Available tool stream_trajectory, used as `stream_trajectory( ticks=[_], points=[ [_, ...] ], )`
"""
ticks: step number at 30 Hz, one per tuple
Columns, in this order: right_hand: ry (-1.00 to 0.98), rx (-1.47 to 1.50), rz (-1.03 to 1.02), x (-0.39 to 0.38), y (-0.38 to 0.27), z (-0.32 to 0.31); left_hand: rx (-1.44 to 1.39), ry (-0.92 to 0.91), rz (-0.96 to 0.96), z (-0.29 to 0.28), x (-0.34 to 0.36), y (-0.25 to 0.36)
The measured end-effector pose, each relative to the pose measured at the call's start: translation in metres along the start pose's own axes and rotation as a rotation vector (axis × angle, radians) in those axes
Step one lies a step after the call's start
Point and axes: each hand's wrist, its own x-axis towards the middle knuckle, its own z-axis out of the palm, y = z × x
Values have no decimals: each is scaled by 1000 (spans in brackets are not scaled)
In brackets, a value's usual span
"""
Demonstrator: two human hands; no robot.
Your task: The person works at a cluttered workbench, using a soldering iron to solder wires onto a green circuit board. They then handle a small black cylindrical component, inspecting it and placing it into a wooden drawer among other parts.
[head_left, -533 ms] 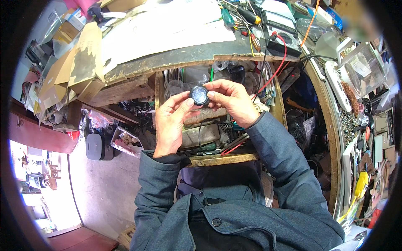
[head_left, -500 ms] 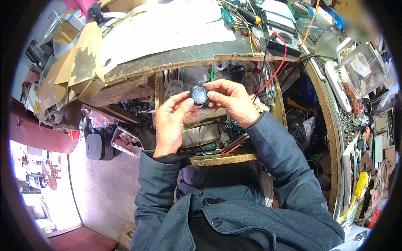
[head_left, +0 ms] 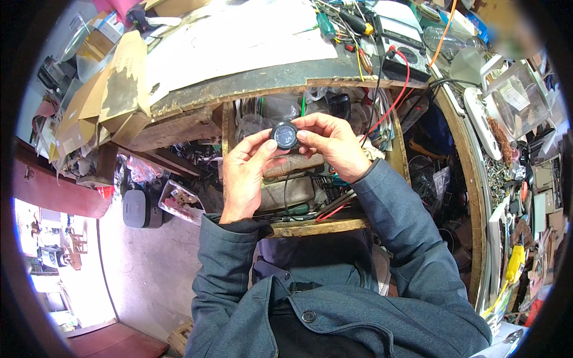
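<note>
Between my two hands is a small round black object with a glossy dark face, like a watch head or dial [head_left: 284, 135]. Pale markings show on its face; its exact kind I cannot make out. My left hand [head_left: 249, 161] pinches its left edge between thumb and fingers. On the opposite edge, my right hand [head_left: 328, 143] grips it the same way. Both hands hold it above an open wooden drawer [head_left: 325, 228] packed with tools, bags and wires. A thin black cable [head_left: 286, 190] runs down inside the drawer; whether it joins the object is hidden.
White sheets [head_left: 239, 39] cover the bench top beyond the drawer. A multimeter [head_left: 406, 56] with a red lead [head_left: 408, 77] lies by several screwdrivers [head_left: 352, 21]. Cardboard boxes [head_left: 122, 83] stand at left. Small parts crowd the right-hand bench [head_left: 477, 238].
The round object has tilted slightly, so the bright glare on its face has faded and its markings show more clearly. Both hands keep their grip in nearly the same place.
</note>
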Motion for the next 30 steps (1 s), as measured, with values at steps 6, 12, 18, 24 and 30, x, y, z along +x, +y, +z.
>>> stream_trajectory(
  ticks=[6,12,18,24,30],
  points=[
    [5,-7,2,1,0,0,-1,4,-6,0,0,1],
    [6,6,7,0,0,0,-9,0,-7,0,0,0],
    [9,-7,-4,0,0,1,-9,-5,-8,0,0,0],
    [-29,-69,78,-1,8,7,66,83,14,-1,0,1],
    [-192,-151,206,-1,22,7,265,129,87,0,-1,0]
  ],
)
